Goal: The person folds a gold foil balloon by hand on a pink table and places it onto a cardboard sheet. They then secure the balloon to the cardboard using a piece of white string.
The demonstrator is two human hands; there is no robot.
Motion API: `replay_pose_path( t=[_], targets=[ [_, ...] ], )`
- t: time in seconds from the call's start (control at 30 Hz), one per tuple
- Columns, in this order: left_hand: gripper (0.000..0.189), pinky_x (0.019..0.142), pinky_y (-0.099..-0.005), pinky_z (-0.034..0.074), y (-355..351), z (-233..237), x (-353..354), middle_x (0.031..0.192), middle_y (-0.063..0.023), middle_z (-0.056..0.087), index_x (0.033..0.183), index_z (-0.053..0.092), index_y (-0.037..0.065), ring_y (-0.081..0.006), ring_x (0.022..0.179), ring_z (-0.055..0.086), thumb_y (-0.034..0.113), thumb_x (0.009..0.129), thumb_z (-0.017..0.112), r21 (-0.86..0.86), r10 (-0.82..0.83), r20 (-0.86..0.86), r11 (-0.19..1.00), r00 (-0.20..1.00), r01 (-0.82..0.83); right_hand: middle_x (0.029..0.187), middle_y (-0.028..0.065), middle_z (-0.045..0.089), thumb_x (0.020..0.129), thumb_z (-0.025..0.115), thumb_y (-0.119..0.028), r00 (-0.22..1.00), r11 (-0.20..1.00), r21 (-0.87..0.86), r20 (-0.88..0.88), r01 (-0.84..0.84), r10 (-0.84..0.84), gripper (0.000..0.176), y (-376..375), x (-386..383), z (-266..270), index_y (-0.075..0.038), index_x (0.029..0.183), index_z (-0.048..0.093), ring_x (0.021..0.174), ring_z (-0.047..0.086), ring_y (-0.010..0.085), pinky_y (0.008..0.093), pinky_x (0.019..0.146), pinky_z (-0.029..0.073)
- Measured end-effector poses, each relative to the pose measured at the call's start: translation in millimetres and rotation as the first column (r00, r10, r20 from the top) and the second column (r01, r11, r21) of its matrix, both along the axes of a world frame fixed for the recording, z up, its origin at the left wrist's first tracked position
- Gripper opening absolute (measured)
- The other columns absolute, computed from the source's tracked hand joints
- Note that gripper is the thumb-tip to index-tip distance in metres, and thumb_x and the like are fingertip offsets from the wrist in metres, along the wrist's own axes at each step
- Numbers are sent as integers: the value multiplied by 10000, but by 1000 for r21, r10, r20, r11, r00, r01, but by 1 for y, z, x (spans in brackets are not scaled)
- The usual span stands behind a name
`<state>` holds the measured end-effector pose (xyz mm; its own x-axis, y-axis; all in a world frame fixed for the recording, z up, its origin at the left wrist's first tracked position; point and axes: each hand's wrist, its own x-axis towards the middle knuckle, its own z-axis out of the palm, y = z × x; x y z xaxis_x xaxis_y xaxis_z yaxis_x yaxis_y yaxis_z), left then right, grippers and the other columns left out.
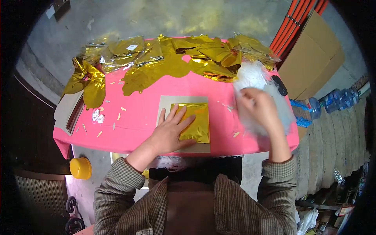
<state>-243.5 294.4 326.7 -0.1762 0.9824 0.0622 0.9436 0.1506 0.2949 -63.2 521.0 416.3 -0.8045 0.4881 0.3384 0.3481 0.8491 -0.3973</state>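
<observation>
My left hand lies flat with fingers spread on a folded gold foil sheet. That folded foil rests on a grey cardboard sheet at the near middle of the table. On the right, my right hand is raised with its fingers curled together, smeared by motion. It seems to pinch a clear plastic bag, also blurred, over a pile of clear plastic bags. The exact grip is hard to make out.
Shiny gold foil pieces lie along the far side of the pink-covered table. Small paper scraps and white thread bundles are at left. A black object sits at right. A large cardboard piece leans beyond.
</observation>
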Motion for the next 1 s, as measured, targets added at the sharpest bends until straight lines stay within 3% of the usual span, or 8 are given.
replay_pose_path(
  t=[0.2, 0.27, 0.6, 0.67, 0.77, 0.9, 0.97, 1.0],
  targets=[
    [732, 1109, -592, 119, 11, 4, 9, 1497, -191, 261, 1404, 401, 175, -392, 1410, 163, 507, 800, 648, -6, -25, -10, 1000, 1000, 25, 795, 159, 655, 843, 635, -222, 972, 966, 135, 55, 219, -228, 223, 88, 6, -18, -21, 935, 662, 699, 635, 283, 367, 648, 492],
    [731, 1108, -593, 124, 10, 5, 10, 1493, -195, 267, 1403, 400, 172, -394, 1408, 168, 518, 804, 635, -1, -26, -19, 1000, 999, 25, 791, 157, 657, 834, 647, -275, 930, 948, 120, 191, 295, -314, 259, 92, -3, -24, -34, 926, 664, 710, 642, 281, 386, 656, 494],
    [741, 1107, -590, 126, 12, 4, 9, 1488, -192, 276, 1403, 398, 166, -397, 1402, 179, 514, 797, 644, 3, -46, -7, 999, 999, 46, 737, 131, 652, 819, 659, -272, 907, 911, 249, 185, 329, -378, 269, 79, 7, -22, -46, 965, 651, 718, 649, 294, 401, 655, 498],
    [736, 1090, -615, 141, 12, 0, 8, 1452, -197, 324, 1388, 420, 173, -409, 1389, 195, 543, 789, 633, 51, -36, -29, 998, 999, 37, 806, 134, 658, 810, 671, -252, 959, 968, 137, 166, 210, -232, 289, 70, 25, -18, -26, 987, 638, 728, 646, 293, 393, 663, 502],
    [750, 1096, -599, 155, 15, 4, 12, 1471, -186, 302, 1393, 407, 168, -396, 1391, 204, 521, 779, 655, 27, -41, -29, 999, 999, 42, 899, 144, 657, 807, 675, -231, 933, 976, 64, 286, 210, -220, 300, 45, 50, -16, 6, 986, 630, 793, 641, 298, 390, 706, 500],
    [754, 1091, -605, 160, 17, -1, 14, 1464, -186, 311, 1386, 413, 165, -402, 1386, 211, 526, 771, 658, 48, -47, -28, 998, 999, 49, 996, 159, 648, 796, 686, -239, 947, 982, 29, 260, 186, -187, 332, 25, 74, -26, 19, 997, 626, 885, 627, 318, 392, 763, 498],
    [750, 1091, -605, 161, 18, -2, 14, 1464, -187, 310, 1385, 414, 164, -402, 1387, 209, 524, 774, 655, 47, -52, -29, 997, 998, 54, 1038, 162, 648, 789, 675, -209, 959, 945, 311, 221, 101, -175, 306, 22, 79, -44, 11, 997, 629, 953, 612, 336, 403, 809, 496],
    [746, 1090, -606, 162, 17, -2, 14, 1464, -187, 309, 1385, 415, 163, -403, 1387, 208, 522, 776, 653, 44, -51, -33, 998, 998, 52, 1038, 162, 648, 789, 675, -209, 959, 945, 310, 222, 102, -176, 306, 19, 78, -48, 11, 997, 629, 953, 612, 336, 403, 809, 496]
  ],
)
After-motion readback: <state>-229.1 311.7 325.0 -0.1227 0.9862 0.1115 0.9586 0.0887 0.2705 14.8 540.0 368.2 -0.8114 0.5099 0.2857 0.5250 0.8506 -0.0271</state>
